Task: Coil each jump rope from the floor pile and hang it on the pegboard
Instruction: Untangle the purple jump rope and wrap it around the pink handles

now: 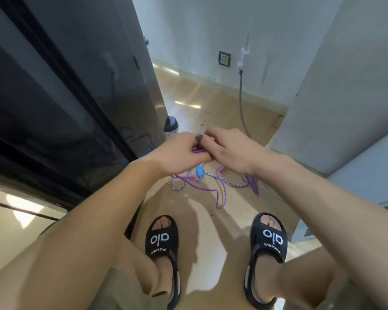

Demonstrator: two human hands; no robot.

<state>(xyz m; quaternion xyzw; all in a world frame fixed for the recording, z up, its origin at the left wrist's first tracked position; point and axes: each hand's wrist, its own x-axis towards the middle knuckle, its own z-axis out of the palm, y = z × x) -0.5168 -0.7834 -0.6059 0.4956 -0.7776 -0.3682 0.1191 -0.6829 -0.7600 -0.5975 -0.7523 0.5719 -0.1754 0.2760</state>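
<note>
Dark glossy cabinet (61, 97) fills frame left. Tan floor (211, 113) centre. Black slides (164, 245) at bottom. Left hand (179, 153) and right hand (229, 151) together mid-frame, both pinching a purple jump rope (198, 151). Rope pile (213, 182) on floor just below hands, striped and purple cords tangled.

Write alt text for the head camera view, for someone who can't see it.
Both hands, left hand and right hand, grip a purple rope above tangled ropes on a tan floor. Two black sandals show below, a dark cabinet at left.
</note>
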